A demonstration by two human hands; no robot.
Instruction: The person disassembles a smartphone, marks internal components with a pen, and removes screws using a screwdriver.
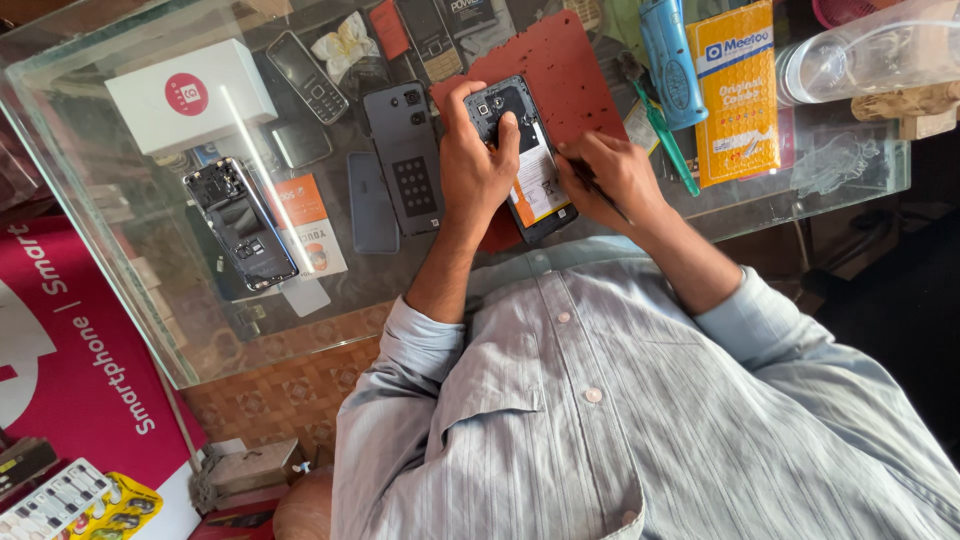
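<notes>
Left hand (478, 160) clamps opened phone (522, 160) on red mat (570, 70); right hand (610, 180) pinches dark tool (590, 183); white box (190, 97) at ten o'clock, yellow packet (738, 95) at two o'clock

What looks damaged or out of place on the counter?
Two phones lie opened: one under both hands on the red mat, back off, insides bare; another at the left. A loose back cover lies between. Nothing spilled.

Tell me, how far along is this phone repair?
The back cover already lies off, beside the red mat. The opened phone, insides bare, is in hand: the left hand steadies it while the right hand works a thin tool at its lower part. Closing it looks left to do: the cover is not back on.
</notes>
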